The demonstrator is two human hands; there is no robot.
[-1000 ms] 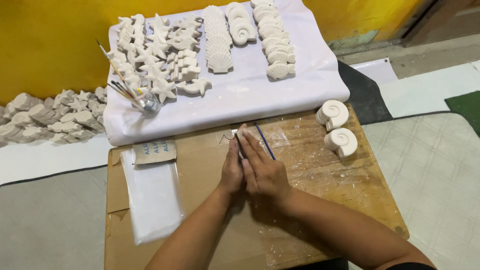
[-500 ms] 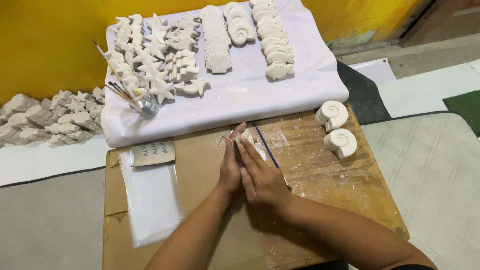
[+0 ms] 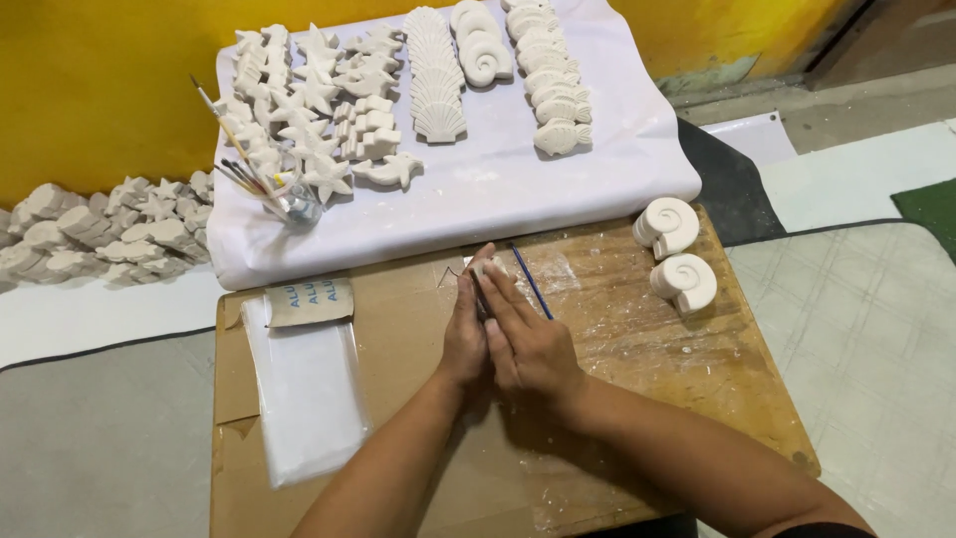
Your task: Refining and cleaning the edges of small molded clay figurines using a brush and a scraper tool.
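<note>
Pressing palms together over the wooden board (image 3: 717, 399), the left hand (image 3: 464, 334) and right hand (image 3: 526, 344) sandwich a small white piece (image 3: 485, 267) — only its tip shows past the fingertips, fingers flat and nearly closed. This looks like shaping or flattening; the next move likely calls for easing the palms apart without cracking it. Behind the board, the white cloth (image 3: 558, 214) bears several rows of plaster shapes, too many to count. On the board: one clear bag (image 3: 304, 394), two spiral shells (image 3: 675, 254), one thin brush (image 3: 532, 282).
</note>
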